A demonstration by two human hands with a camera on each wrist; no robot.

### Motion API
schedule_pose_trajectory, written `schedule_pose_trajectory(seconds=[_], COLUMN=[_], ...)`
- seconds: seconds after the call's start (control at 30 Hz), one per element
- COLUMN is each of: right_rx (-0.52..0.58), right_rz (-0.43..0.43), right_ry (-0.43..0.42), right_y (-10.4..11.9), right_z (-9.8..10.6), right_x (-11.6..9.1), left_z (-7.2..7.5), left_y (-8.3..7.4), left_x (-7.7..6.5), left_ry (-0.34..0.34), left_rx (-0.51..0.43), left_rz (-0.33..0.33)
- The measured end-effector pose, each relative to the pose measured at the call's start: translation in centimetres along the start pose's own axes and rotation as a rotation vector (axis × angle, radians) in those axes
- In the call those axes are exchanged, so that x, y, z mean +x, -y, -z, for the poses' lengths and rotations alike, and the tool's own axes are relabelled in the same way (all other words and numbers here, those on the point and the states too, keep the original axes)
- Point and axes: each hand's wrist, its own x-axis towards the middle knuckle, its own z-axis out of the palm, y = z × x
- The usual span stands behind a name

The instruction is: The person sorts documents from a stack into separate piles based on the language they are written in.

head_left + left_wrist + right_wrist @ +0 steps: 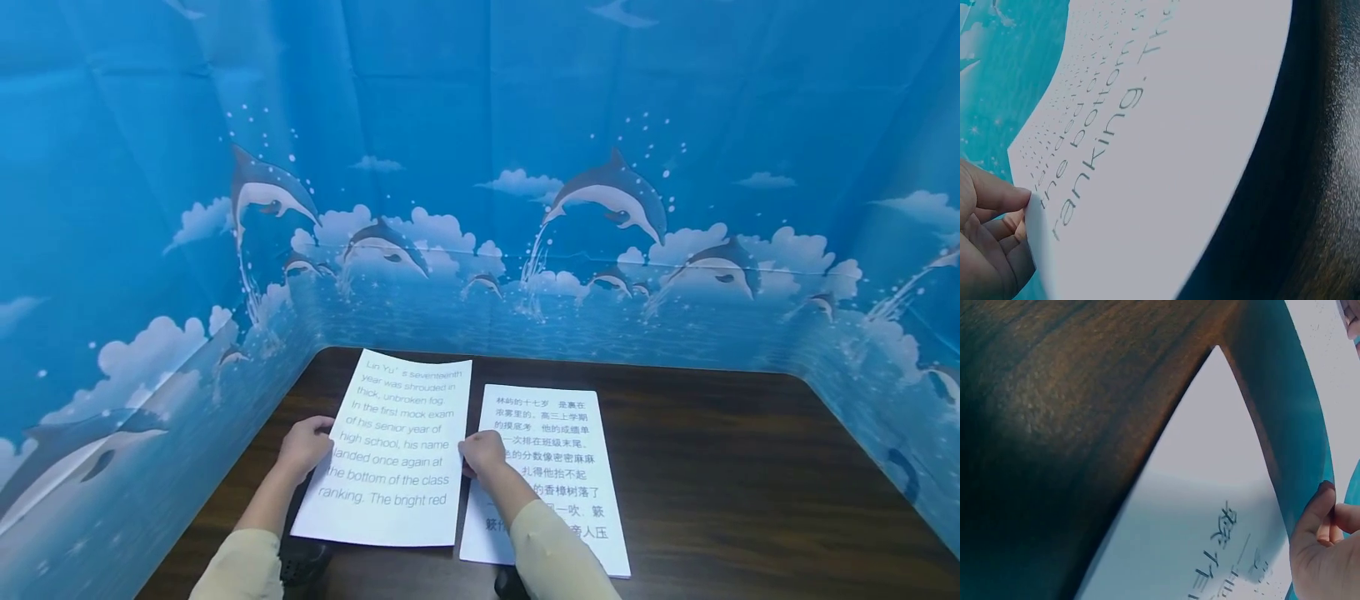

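Note:
A white sheet of paper printed with large English text is held up off the table, slightly bowed. My left hand pinches its left edge between thumb and fingers; the left wrist view shows that hand at the edge of the sheet. At the sheet's right edge, my right hand pinches it, as the right wrist view shows with the thumb against the paper. Under the right forearm lies a second white sheet with Chinese text, partly hidden by the hand and sleeve.
The dark wooden table extends to the right of both sheets. Blue curtain printed with dolphins and clouds surrounds the table at the back and sides. Dark bands or devices show near the wrists.

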Motion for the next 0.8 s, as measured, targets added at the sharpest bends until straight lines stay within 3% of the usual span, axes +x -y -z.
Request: schedule_pose_trajectory(seconds=[0.27, 0.5, 0.8], right_rx=[0.018, 0.013, 0.019], right_rz=[-0.009, -0.022, -0.03], right_ry=[0.019, 0.028, 0.025], right_y=[-0.7, -0.8, -0.8], right_z=[0.1, 0.2, -0.2], right_x=[0.7, 0.7, 0.6], left_z=[-0.7, -1.4, -1.7], left_y=[-0.7, 0.1, 0.2], left_x=[0.1, 0.8, 0.4], left_ry=[-0.011, -0.018, -0.065], left_rx=[-0.032, -0.054, -0.046], left_rz=[0.035, 0.018, -0.006])
